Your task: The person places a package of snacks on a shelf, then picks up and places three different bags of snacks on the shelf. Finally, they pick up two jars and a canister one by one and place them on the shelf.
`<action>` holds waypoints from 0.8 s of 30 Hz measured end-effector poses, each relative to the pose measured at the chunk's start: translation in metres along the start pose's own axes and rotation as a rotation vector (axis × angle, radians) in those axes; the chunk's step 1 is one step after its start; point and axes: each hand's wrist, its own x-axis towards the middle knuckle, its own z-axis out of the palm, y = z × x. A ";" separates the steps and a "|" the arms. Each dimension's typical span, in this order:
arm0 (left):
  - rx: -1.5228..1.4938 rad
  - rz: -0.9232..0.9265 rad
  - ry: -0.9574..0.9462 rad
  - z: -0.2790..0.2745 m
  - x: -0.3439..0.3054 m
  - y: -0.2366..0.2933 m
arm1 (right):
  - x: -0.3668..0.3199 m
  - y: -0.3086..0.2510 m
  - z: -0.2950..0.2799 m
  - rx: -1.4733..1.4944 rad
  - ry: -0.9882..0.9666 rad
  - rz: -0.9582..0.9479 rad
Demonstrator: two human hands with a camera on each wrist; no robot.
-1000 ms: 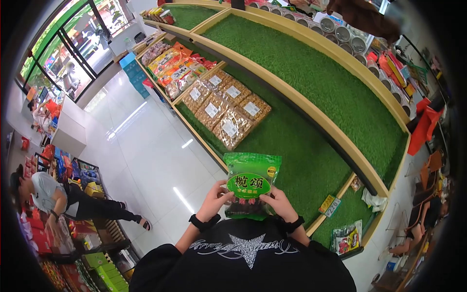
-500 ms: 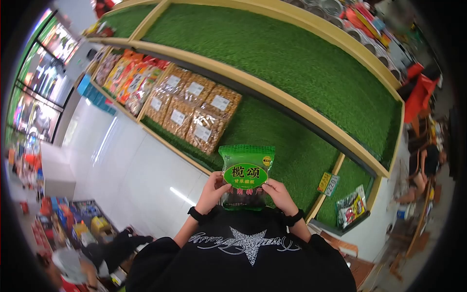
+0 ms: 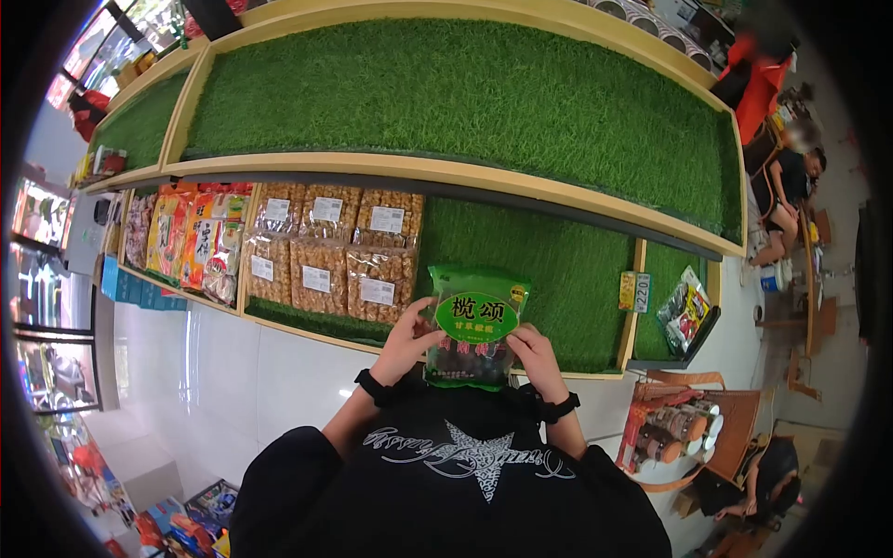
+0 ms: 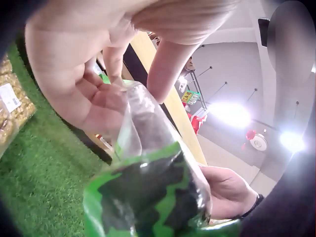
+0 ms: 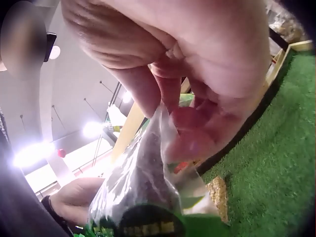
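Note:
A green and clear plastic snack bag [image 3: 477, 319] with dark contents is held upright in front of the chest, its printed face turned to the head camera. My left hand [image 3: 409, 340] pinches its left side edge between thumb and fingers. On the opposite edge, my right hand [image 3: 537, 357] pinches the bag in the same way. The left wrist view shows the thumb and fingers on the bag's crumpled clear edge [image 4: 145, 118]. In the right wrist view the clear side [image 5: 148, 163] is drawn to a peak between thumb and fingers.
Behind the bag runs a wooden shelf lined with green turf [image 3: 530, 270]. Packs of nut-like snacks [image 3: 316, 270] stand on its left, beside colourful snack bags [image 3: 200, 232]. A price tag [image 3: 634, 291] sits on a divider, near another snack bag [image 3: 684, 312]. A wicker basket of jars [image 3: 670, 432] is at right.
The head view has turned, so the shelf now runs nearly level across the picture and the snack packs sit further left. Both hands keep their hold on the bag.

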 end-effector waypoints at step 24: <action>0.001 -0.722 0.122 -0.041 0.174 -0.083 | 0.160 0.137 0.026 0.205 0.063 0.610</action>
